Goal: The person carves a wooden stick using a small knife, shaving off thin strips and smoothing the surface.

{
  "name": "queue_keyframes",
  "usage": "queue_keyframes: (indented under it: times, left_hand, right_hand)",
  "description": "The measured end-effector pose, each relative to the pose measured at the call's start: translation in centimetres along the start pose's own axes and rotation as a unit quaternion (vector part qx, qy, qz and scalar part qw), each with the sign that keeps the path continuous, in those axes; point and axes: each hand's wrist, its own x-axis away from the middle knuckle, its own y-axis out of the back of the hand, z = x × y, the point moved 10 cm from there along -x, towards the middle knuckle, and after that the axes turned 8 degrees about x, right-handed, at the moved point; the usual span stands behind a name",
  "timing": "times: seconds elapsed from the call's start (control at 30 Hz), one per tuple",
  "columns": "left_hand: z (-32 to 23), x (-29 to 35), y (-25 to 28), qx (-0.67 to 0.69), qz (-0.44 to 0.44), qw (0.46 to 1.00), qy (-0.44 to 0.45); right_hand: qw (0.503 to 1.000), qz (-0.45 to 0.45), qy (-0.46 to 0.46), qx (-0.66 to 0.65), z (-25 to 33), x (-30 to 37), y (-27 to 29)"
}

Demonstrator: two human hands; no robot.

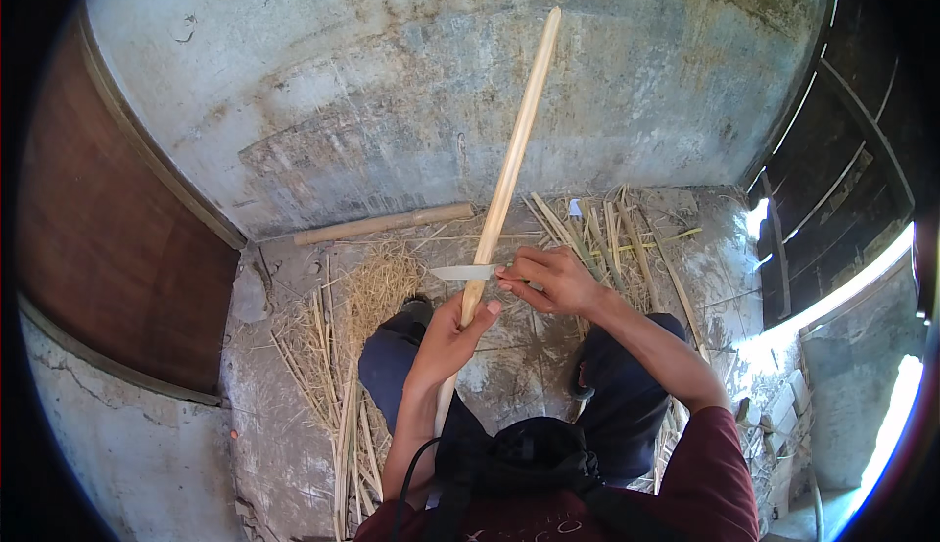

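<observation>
In the head view, we see the pole (519,150) standing out in front of the person, its near end running down between the legs and its far end reaching up across our view of the wall (372,111); we cannot tell whether that end touches it. The left hand (453,341) is curled round the pole's lower part, just below the knife (464,273), probably to steady the wood close to where the blade crosses it. The right hand (553,280) is closed round the knife's handle, most of which the fingers hide; the blade points left across the pole, a hold that we judge suits shaving along its length. The legs, in dark trousers (627,395), are set apart on either side, seemingly to leave room for the pole. Curly shavings (392,273) lie heaped by the left foot, loose strips (348,424) beside the left leg, and more slats (612,238) near the wall, left of which a thicker rod (382,224) lies along its base. As for containers, the dark bundle (534,441) at the waist may be a pouch, but we cannot tell what is in it.
</observation>
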Motion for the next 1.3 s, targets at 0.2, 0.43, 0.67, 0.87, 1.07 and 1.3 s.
queue_keyframes:
  times: [0.2,0.43,0.67,0.87,1.07,1.3]
  left_hand:
    - [0.0,-0.2,0.0,-0.017,-0.006,1.000,-0.022]
    - [0.4,0.1,0.3,-0.014,-0.016,1.000,-0.002]
    - [0.5,0.3,0.6,-0.039,-0.027,0.999,-0.026]
    - [0.6,0.2,0.9,-0.061,-0.038,0.996,-0.050]
    - [0.5,0.2,1.1,-0.080,-0.050,0.994,-0.062]
    - [0.7,0.1,1.2,-0.078,-0.051,0.994,-0.054]
  right_hand:
    - [1.000,0.000,0.003,-0.004,0.2,-0.1,0.0]
    - [0.999,-0.042,-0.001,-0.014,-0.5,-0.4,0.9]
    - [0.999,-0.044,0.001,-0.007,-0.3,-0.7,1.2]
    - [0.999,-0.047,0.024,0.004,-0.2,-1.0,1.3]
    - [0.998,-0.052,0.030,0.002,-0.3,-1.2,1.4]
    - [0.997,-0.062,0.035,0.005,-0.3,-1.2,1.5]
